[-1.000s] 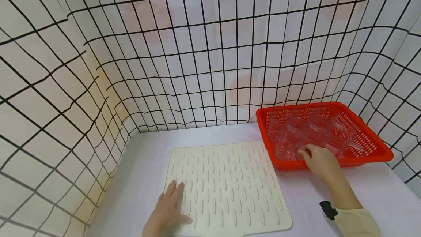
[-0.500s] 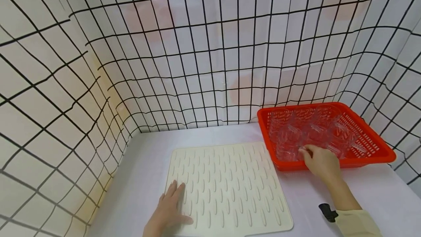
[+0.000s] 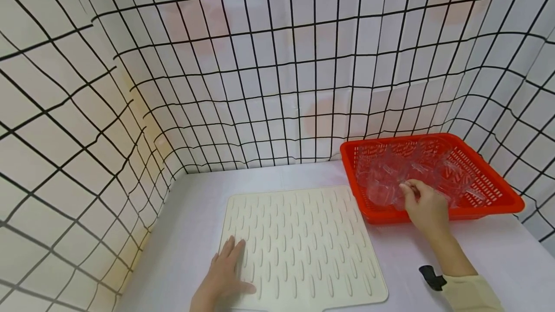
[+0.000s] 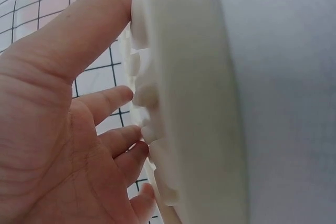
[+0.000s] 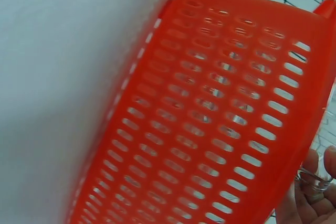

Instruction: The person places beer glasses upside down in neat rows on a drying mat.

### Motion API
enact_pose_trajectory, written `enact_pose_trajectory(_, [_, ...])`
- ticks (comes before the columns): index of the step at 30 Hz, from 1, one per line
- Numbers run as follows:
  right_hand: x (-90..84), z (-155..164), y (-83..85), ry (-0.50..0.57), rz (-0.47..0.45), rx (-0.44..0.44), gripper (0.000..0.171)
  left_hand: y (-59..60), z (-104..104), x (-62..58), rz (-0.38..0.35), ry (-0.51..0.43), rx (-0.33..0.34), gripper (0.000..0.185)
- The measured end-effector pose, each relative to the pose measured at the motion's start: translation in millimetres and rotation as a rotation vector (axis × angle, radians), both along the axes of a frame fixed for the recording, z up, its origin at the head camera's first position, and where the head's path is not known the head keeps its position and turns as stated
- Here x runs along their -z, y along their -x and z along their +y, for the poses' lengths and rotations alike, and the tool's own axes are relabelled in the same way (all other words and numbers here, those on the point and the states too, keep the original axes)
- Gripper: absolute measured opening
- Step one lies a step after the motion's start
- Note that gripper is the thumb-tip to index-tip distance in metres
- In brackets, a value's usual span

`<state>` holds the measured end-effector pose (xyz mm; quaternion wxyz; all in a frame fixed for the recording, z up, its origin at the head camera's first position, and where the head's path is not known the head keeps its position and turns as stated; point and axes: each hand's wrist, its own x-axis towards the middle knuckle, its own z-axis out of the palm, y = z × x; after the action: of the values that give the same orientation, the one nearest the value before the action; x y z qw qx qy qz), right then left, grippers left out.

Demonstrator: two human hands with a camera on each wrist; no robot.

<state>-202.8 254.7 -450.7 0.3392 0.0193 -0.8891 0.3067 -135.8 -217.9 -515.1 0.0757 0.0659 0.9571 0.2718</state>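
Note:
My left hand rests with fingers spread on the left edge of a cream drying mat with raised oblong ridges. In the left wrist view, the fingertips of the left hand touch the ridges, the mat seen edge-on. At the front of the red plastic basket, my right hand pinches the handle of a clear cup. Several more clear cups lie in the basket. The right wrist view mostly shows the basket's slotted wall; the right hand pinches clear material at the rim.
A black wire grid stands around the back and both sides, with white cloth behind it. A white cloth covers the table. The basket sits at the back right, close to the grid and the mat's right corner.
My right hand has risen slightly and pulled the clear cup's handle up, and the cup has shifted and turned inside the basket. My left hand stays in place on the mat.

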Motion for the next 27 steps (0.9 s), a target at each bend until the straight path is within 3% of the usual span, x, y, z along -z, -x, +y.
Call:
enact_pose_trajectory(14, [-27.4, -10, -0.1, 0.076, 0.189, -0.037, 0.023, -0.6, 0, -1.5, -0.004, -0.006, -0.004, 0.119])
enact_pose_trajectory(22, [-39.4, -20, -6.2, 0.121, 0.247, -0.069, 0.022, -0.5, -2, 1.1, 0.006, 0.004, 0.001, 0.120])
enact_pose_trajectory(27, [-51.9, -31, -16.2, 0.177, 0.229, -0.128, 0.021, -0.4, -1, 1.2, 0.013, -0.010, -0.002, 0.120])
